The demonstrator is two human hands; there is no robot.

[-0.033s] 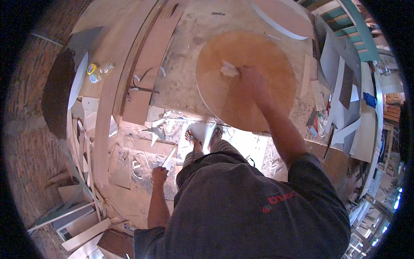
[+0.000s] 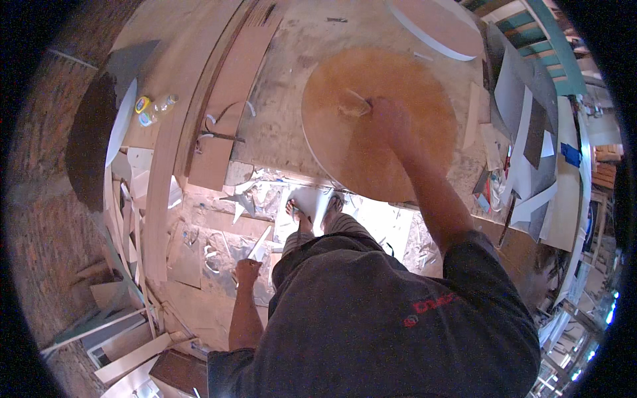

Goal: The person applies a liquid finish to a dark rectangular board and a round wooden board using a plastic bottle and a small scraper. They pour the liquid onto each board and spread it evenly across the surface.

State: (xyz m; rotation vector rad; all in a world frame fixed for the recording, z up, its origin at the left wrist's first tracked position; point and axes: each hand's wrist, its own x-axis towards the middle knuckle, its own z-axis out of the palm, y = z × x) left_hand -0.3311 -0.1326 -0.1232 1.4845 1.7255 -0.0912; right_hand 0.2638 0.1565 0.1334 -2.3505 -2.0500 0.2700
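My right hand (image 2: pixel 390 121) is over a large round board (image 2: pixel 424 142), its top coated wet-looking amber. The fingers are closed around a small pale, translucent piece (image 2: pixel 353 103), like a flat spreader, close to the board's surface; blur hides its exact kind. My left hand (image 2: pixel 247 271) hangs low on the left, fingers curled closed. Just beyond it is a pale pointed strip (image 2: pixel 261 243). Whether the fist grips that strip or the strip lies on the floor behind, I cannot tell.
The board lies on a wide worktable (image 2: pixel 292 86). Long brown panels (image 2: pixel 229 86) and a clear bottle (image 2: pixel 163 106) beside a yellow tape roll (image 2: pixel 142 104) are leftward. Another round panel (image 2: pixel 438 26) is at the back. Sheet offcuts (image 2: pixel 531 192) crowd the right; wood scraps (image 2: pixel 136 358) lie lower left.
The pale piece in my right hand has shifted slightly and now looks more see-through. My left hand has moved a little downward. The board has not moved.
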